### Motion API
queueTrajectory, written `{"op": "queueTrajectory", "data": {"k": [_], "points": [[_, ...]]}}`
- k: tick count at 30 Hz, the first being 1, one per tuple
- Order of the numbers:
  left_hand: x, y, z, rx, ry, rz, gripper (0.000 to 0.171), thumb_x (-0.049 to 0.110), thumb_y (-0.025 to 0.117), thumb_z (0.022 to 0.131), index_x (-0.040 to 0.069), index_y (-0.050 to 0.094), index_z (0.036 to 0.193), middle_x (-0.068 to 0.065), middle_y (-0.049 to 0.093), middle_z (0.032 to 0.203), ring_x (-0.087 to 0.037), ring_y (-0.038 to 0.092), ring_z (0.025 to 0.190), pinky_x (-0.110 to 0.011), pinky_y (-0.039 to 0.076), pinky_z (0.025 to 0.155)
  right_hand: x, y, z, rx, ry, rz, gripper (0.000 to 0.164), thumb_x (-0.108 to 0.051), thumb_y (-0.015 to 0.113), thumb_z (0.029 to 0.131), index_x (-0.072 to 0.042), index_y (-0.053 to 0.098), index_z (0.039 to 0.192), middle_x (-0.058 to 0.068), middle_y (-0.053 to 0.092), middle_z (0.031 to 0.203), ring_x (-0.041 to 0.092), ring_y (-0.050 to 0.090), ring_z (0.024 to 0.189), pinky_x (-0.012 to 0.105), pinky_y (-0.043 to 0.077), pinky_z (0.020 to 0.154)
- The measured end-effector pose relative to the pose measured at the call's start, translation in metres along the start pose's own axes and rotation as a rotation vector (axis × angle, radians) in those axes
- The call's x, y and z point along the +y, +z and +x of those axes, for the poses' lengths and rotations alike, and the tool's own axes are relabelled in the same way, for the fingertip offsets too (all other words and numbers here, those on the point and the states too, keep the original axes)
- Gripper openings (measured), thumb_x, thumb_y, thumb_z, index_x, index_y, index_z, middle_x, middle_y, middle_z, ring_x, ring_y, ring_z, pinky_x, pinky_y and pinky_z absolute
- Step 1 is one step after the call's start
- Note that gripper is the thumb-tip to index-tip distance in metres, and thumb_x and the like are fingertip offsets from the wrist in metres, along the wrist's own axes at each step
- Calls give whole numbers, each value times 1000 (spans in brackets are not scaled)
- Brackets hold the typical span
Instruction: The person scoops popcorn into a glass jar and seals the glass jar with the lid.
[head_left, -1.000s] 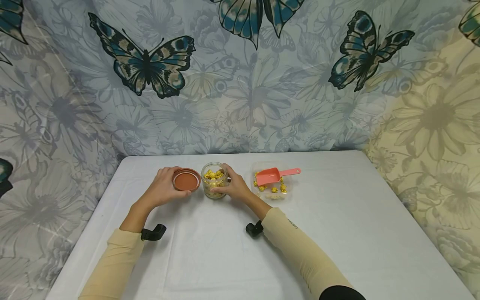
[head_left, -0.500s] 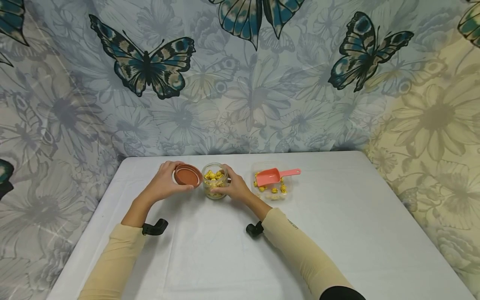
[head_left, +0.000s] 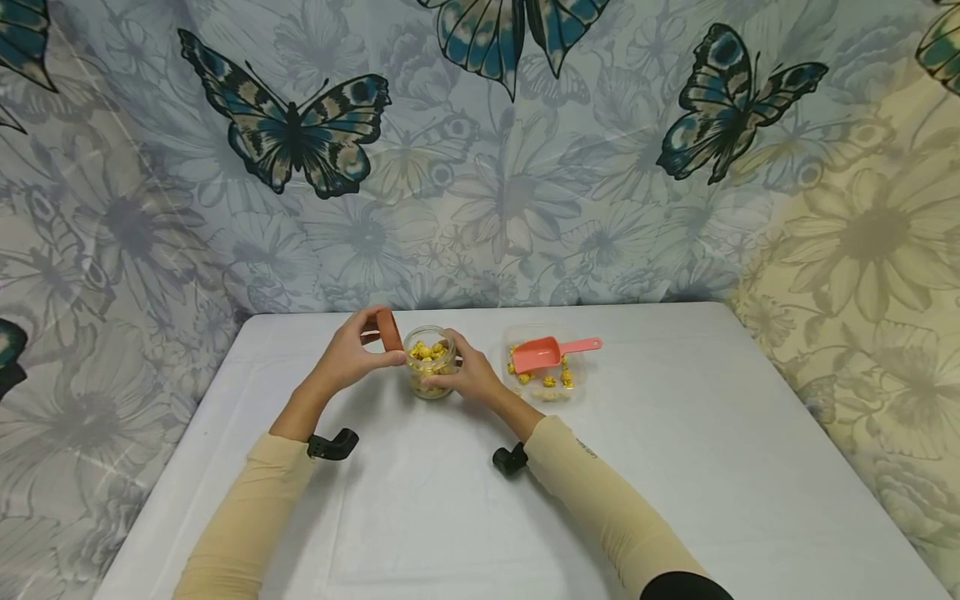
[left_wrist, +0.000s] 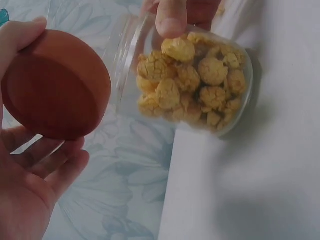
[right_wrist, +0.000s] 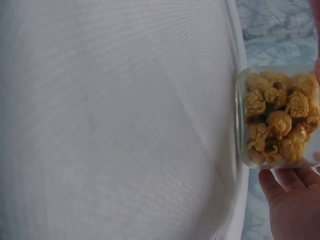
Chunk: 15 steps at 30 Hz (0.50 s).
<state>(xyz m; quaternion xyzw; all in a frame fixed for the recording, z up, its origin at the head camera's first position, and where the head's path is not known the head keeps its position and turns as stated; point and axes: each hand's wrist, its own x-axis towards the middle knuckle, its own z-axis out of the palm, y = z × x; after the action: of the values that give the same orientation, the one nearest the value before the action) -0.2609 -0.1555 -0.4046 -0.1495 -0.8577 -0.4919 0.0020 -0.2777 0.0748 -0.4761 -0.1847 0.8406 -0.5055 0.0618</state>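
My left hand point(head_left: 358, 350) pinches a round reddish-brown lid point(head_left: 389, 330) by its rim, thumb on one side and fingers on the other. Tilted nearly on edge, the lid stands beside the mouth of a clear glass jar point(head_left: 431, 382). In the left wrist view the smooth top of the lid point(left_wrist: 60, 85) faces the camera. Caramel popcorn point(left_wrist: 192, 82) fills much of the jar, which is uncovered and upright on the table. My right hand point(head_left: 471, 371) grips the jar from its right side, with fingers and thumb around the glass.
Right of the jar, a clear plastic tray point(head_left: 553, 393) holds some popcorn pieces point(head_left: 550, 380). A pink scoop point(head_left: 536, 354) lies across it, handle to the right. White cloth covers the table point(head_left: 420, 517), and a butterfly-print curtain point(head_left: 510, 208) hangs behind its back edge.
My left hand has turned the lid from underside-up to nearly on edge and brought it up and right, closer to the jar mouth. The right hand stays on the jar.
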Motion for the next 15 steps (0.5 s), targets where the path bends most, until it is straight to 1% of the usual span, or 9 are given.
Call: {"op": "queueTrajectory", "data": {"k": [3,5,11,15], "points": [[3,3,3,-3,-13,-28,85,22,83,77,5,36,146,-16,53,131,-32,51,123,-50,45,107,-1,0,0,10,18,-11,86,-31,86,74,-19,38,145,7,57,136,30,55,127,47,49,102],[5,5,5,-12,-18,-21,85,23,82,77,5,35,146,-16,52,132,-33,51,122,-51,46,105,-1,0,0,14,20,-19,87,-32,86,74,-20,38,146,7,57,136,30,56,126,47,49,102],[10,13,12,-57,-23,51,84,28,81,79,7,37,148,-13,50,140,-32,53,124,-49,50,100,0,0,0,6,-17,-4,85,-28,85,76,-14,38,146,9,58,132,31,58,122,46,52,97],[12,18,16,-75,-18,87,85,34,80,80,9,38,148,-12,49,142,-32,53,123,-48,51,98,1,-1,-1,4,-7,36,84,-26,84,76,-13,38,146,9,56,133,31,56,124,45,51,99]]}}
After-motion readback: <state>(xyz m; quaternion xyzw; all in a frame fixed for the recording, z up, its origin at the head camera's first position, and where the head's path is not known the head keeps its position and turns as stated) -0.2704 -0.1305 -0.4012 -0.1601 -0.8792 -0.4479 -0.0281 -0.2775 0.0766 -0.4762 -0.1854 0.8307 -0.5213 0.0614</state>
